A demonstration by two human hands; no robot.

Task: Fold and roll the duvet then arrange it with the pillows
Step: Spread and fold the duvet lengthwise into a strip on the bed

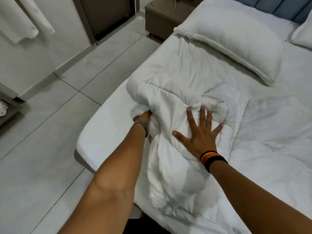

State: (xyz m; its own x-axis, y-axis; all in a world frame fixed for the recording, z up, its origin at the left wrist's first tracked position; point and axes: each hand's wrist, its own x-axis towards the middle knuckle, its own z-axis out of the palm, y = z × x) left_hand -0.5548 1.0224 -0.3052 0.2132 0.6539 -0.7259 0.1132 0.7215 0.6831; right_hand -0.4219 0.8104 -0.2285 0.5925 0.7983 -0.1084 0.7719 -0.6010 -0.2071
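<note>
A white quilted duvet (182,78) lies bunched along the left side of the bed (101,130), its near end twisted into a thick roll. My left hand (142,118) is tucked into the fold at the roll's left edge, fingers hidden in the fabric, gripping it. My right hand (200,130) presses flat on top of the roll with fingers spread. A white pillow (233,39) rests at the head of the bed just beyond the duvet. The corner of a second pillow (302,34) shows at the far right edge.
Pale tiled floor (50,132) runs along the bed's left side. A brown bedside table (162,16) stands by the headboard (278,7). White cloth (25,19) hangs at the top left. The bed's right half is covered by a rumpled white sheet (273,132).
</note>
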